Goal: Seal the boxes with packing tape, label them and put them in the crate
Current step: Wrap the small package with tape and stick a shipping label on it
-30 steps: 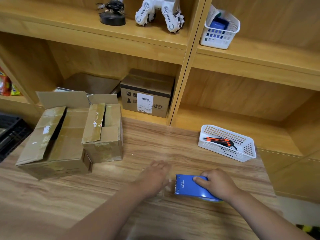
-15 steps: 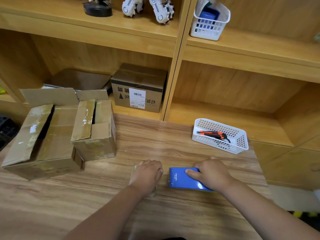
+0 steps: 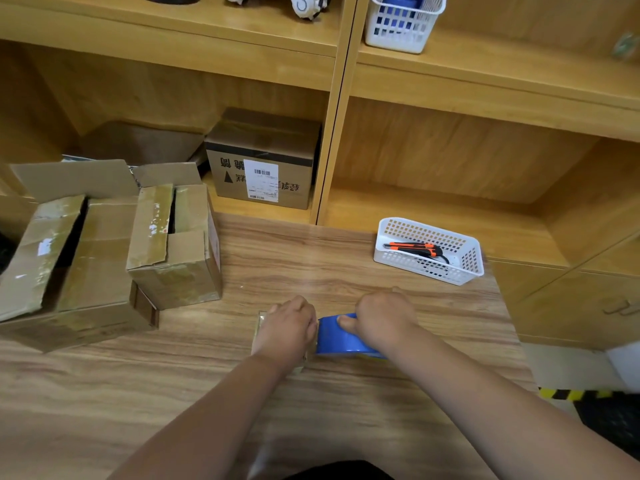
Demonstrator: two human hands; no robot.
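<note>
Possibly tape (image 3: 259,326), mostly hidden.

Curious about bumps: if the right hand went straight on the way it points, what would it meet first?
Likely the left hand, just ahead of the blue plastic tape dispenser that the right hand grips; depth is unclear.

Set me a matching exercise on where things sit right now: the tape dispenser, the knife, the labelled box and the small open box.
Things:
1. tape dispenser
2. knife
3. labelled box
4. small open box

Places:
A. in the white basket
B. on the shelf
C. gripped by the right hand
D. on the left side of the table

Pairs: 1-C, 2-A, 3-B, 4-D
</note>
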